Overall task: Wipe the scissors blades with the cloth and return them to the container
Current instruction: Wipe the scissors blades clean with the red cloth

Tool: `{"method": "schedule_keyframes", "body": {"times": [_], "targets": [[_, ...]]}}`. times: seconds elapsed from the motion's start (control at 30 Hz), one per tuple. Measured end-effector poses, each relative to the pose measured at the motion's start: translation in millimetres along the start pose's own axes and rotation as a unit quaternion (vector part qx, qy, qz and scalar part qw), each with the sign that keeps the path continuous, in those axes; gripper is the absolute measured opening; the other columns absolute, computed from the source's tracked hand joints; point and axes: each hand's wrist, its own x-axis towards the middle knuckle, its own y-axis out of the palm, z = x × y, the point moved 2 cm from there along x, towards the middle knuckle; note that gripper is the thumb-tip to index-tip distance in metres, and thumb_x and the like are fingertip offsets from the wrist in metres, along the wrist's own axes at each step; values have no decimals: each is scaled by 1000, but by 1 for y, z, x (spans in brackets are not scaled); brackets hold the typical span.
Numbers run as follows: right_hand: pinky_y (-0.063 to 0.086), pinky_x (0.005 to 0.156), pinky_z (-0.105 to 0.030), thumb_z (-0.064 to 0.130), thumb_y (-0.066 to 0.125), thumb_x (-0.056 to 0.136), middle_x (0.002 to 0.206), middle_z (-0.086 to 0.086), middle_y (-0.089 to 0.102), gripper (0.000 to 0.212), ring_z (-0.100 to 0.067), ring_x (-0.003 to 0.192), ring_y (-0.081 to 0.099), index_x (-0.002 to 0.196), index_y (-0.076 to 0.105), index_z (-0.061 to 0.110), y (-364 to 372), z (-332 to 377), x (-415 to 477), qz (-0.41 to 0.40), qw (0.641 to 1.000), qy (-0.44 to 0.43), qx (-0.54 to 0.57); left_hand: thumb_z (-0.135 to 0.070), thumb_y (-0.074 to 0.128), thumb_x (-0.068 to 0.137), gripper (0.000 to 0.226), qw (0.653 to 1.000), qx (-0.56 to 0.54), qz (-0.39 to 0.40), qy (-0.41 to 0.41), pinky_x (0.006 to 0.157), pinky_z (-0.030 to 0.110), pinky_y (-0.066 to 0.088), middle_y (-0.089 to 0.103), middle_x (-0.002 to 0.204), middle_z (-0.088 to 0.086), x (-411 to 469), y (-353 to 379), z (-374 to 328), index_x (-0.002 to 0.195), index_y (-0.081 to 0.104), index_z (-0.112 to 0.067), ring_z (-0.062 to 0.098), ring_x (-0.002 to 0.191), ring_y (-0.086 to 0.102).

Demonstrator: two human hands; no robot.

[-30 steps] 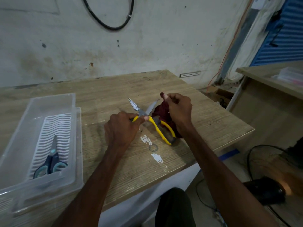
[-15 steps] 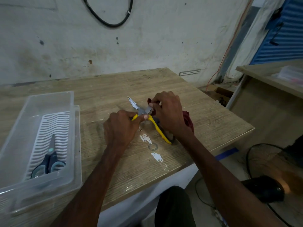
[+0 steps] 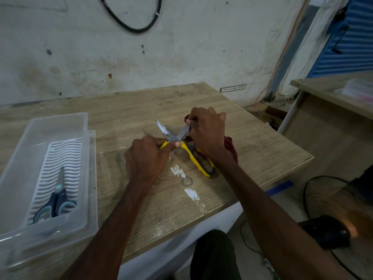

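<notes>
Wiping right blade: right hand (image 3: 207, 132), cloth (image 3: 230, 146) pinched in fingers, slid outward since half-second ago; left hand (image 3: 147, 158) grips yellow scissors (image 3: 177, 138) over table (image 3: 252, 142). Container (image 3: 60, 126) waits left.

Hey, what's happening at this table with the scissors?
A person is cleaning a pair of yellow-handled scissors over a wooden table. The left hand grips one handle, holding the blades spread open. The right hand pinches a dark red cloth around one blade, near its tip. The other blade is bare and looks smudged. On the left sits a clear plastic container with a second, blue-handled pair of scissors lying inside.
</notes>
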Motion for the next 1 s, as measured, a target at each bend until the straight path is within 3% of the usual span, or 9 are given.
{"method": "schedule_keyframes", "body": {"times": [0.1, 0.3, 0.43, 0.63, 0.73, 0.83, 0.93, 1.0], "targets": [[29, 79, -40, 29, 57, 83, 74, 5, 64, 11, -18, 76, 52, 74, 59, 23, 4, 7, -21, 24, 998, -55, -14, -69, 57, 75, 44, 1000, 4, -3, 2, 61, 24, 32, 70, 75, 4, 0, 1, 0, 92, 75, -32, 22, 79, 64], [25, 80, -38, 19, 62, 81, 78, 5, 67, 7, -23, 86, 55, 75, 59, 22, 4, 1, 8, 8, 1000, 28, -2, -71, 57, 73, 48, 1000, 15, -8, 5, 60, 24, 30, 70, 74, 5, -1, 0, 0, 91, 76, -31, 20, 72, 60], [25, 79, -38, 28, 63, 81, 75, 6, 65, 9, -18, 78, 53, 76, 58, 24, 5, 4, -19, 24, 998, -48, -12, -71, 56, 74, 46, 1000, 17, -4, 4, 60, 25, 31, 69, 72, 3, 0, 2, 1, 87, 76, -32, 23, 78, 64], [30, 85, -39, 25, 60, 84, 87, 1, 69, 3, -26, 96, 58, 82, 61, 23, 11, -17, 15, 18, 995, 99, -29, -74, 56, 71, 50, 1000, 10, -10, 2, 63, 24, 33, 72, 82, 2, 0, 3, 3, 96, 75, -35, 23, 86, 64], [48, 84, -34, 29, 66, 81, 87, -1, 72, 10, -23, 92, 65, 81, 69, 19, 4, -38, 14, -26, 961, 232, 146, -76, 57, 69, 52, 1000, 9, -15, 1, 64, 25, 33, 72, 85, 2, 1, 5, 5, 98, 73, -37, 25, 89, 64], [54, 75, -35, 30, 69, 81, 73, 4, 70, 12, -12, 76, 66, 75, 71, 20, -9, -36, 6, -74, 935, 242, 250, -73, 58, 71, 47, 1000, 9, -11, 3, 63, 25, 32, 71, 79, 1, 2, 6, 3, 94, 74, -36, 24, 85, 64], [57, 69, -37, 32, 68, 83, 66, 5, 69, 18, -10, 67, 67, 70, 71, 20, -8, -33, -4, -30, 929, 233, 286, -73, 58, 71, 48, 1000, 7, -9, 3, 63, 25, 33, 72, 80, 4, 1, 5, 4, 93, 75, -33, 25, 85, 65], [57, 67, -42, 42, 59, 85, 64, -3, 69, 36, -16, 64, 66, 68, 67, 11, -3, -34, -6, 21, 926, 243, 288, -73, 58, 71, 48, 1000, 2, -9, 4, 63, 25, 35, 72, 79, 2, 1, 5, 5, 93, 75, -34, 24, 84, 65]]}}
